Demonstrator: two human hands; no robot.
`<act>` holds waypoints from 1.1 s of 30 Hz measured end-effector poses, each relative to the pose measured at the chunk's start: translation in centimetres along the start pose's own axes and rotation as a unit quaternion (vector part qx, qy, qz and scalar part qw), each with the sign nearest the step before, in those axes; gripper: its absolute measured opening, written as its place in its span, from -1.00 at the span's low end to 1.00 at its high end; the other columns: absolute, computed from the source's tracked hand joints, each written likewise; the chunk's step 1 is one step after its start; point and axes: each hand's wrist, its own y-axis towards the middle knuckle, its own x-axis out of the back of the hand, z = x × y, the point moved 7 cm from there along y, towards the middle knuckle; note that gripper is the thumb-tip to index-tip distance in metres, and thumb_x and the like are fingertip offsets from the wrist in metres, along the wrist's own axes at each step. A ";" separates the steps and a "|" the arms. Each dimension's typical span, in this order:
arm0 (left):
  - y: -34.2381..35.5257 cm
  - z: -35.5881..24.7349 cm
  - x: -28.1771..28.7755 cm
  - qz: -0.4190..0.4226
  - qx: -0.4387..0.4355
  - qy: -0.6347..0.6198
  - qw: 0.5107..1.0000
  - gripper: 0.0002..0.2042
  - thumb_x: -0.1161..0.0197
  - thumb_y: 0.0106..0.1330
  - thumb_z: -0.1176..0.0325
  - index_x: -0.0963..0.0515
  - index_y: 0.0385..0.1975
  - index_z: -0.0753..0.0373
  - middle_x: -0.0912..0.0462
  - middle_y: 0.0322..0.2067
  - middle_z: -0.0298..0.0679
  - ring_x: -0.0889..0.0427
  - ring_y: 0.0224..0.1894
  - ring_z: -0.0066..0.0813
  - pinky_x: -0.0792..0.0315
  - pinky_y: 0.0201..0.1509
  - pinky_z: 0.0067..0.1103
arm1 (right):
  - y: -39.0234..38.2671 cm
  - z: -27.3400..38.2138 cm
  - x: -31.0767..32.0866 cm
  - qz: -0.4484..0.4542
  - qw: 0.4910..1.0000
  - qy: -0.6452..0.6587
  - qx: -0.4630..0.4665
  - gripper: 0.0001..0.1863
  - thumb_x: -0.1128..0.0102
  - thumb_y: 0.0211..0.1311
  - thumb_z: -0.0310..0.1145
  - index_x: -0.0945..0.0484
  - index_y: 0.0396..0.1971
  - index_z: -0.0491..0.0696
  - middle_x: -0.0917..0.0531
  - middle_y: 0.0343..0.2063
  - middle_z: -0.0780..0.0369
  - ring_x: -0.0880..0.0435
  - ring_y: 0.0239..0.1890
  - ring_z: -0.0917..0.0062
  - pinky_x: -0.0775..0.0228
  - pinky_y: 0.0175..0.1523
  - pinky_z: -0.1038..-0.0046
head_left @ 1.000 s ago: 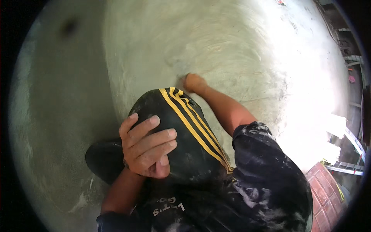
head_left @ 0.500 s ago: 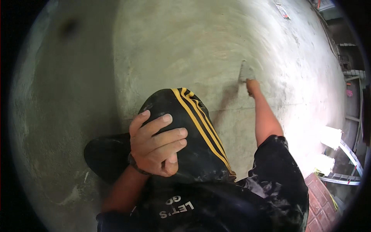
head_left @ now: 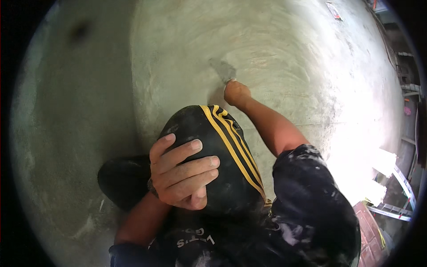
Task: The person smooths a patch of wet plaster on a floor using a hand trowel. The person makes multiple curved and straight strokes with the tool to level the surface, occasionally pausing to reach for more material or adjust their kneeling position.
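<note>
My right hand (head_left: pixel 237 93) grips the handle of a trowel (head_left: pixel 223 69), its grey tapered blade against the smooth cement surface (head_left: pixel 187 49) and pointing up and to the left. The blade is slightly smeared by motion. In front of my raised knee (head_left: pixel 191 124), in black trousers with yellow stripes, my left hand (head_left: pixel 184 173) rests with its fingers loosely bent and apart, holding nothing. Faint curved strokes mark the cement around and to the right of the trowel.
A darker, rougher cement area (head_left: pixel 84 89) lies to the left, beyond a straight edge. At the far right stand a metal ladder (head_left: pixel 402 184) and white blocky things (head_left: pixel 383 161), with reddish tiles (head_left: pixel 371 236) below. A small packet (head_left: pixel 333 11) lies at the upper right.
My right hand has swept the trowel left across the cement, and the blade has turned to point more to the left. My left hand has stayed by the knee.
</note>
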 end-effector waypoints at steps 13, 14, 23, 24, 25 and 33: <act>-1.5 0.2 1.8 -0.051 -0.003 -0.003 0.999 -0.79 0.03 0.28 0.24 -0.60 -0.33 0.03 -0.74 -0.25 -0.47 -0.62 0.00 -0.36 -0.19 0.35 -0.25 | 4.1 -13.1 3.9 -0.028 0.996 0.054 -0.058 -0.58 0.14 0.37 -0.26 -0.56 -0.27 -0.35 -0.67 -0.41 -0.06 -0.69 -0.58 0.14 -0.63 -0.43 0.20; -1.4 0.4 1.7 -0.053 -0.001 -0.005 0.999 -0.79 0.03 0.28 0.24 -0.60 -0.33 0.03 -0.74 -0.25 -0.47 -0.62 0.00 -0.36 -0.19 0.35 -0.25 | 4.5 -11.1 2.8 -0.036 0.999 -0.005 0.006 -0.63 0.11 0.34 -0.29 -0.57 -0.27 -0.31 -0.67 -0.43 -0.05 -0.71 -0.53 0.15 -0.62 -0.38 0.18; -0.6 -2.1 1.7 -0.011 -0.050 -0.002 0.999 -0.78 -0.01 0.25 0.27 -0.63 -0.41 0.11 -0.72 -0.23 -0.39 -0.56 0.08 -0.27 -0.17 0.36 -0.18 | -4.7 5.3 -2.5 0.108 0.988 0.060 0.089 -0.55 0.07 0.36 -0.09 -0.60 -0.08 -0.15 -0.66 -0.12 -0.07 -0.66 -0.02 0.14 -0.51 0.05 0.18; -0.5 -2.6 1.9 0.000 -0.044 0.010 0.999 -0.79 -0.02 0.22 0.29 -0.63 -0.41 0.12 -0.73 -0.23 -0.39 -0.56 0.09 -0.26 -0.17 0.36 -0.18 | -6.1 4.8 -1.5 0.077 0.987 0.069 0.119 -0.53 0.06 0.37 -0.06 -0.60 -0.10 -0.17 -0.67 -0.19 -0.07 -0.69 -0.12 0.15 -0.54 -0.04 0.17; -0.5 -3.2 2.0 0.008 -0.039 0.016 0.999 -0.80 -0.03 0.19 0.31 -0.64 -0.41 0.13 -0.73 -0.24 -0.39 -0.56 0.09 -0.26 -0.18 0.36 -0.18 | -7.9 3.5 -0.7 0.046 0.986 0.074 0.141 -0.50 0.05 0.37 -0.02 -0.60 -0.12 -0.19 -0.69 -0.26 -0.07 -0.72 -0.22 0.15 -0.57 -0.14 0.16; 5.2 -13.9 6.9 -0.049 -0.133 -0.399 0.906 -0.93 -0.18 0.21 0.50 -0.62 -0.44 0.29 -0.74 -0.35 -0.17 -0.72 -0.35 -0.19 -0.58 -0.15 -0.28 | -18.7 -13.4 9.6 -0.215 0.902 0.366 -0.075 -0.55 -0.08 0.30 0.03 -0.57 -0.31 -0.12 -0.55 -0.61 0.21 -0.49 -0.70 0.50 -0.38 -0.60 0.39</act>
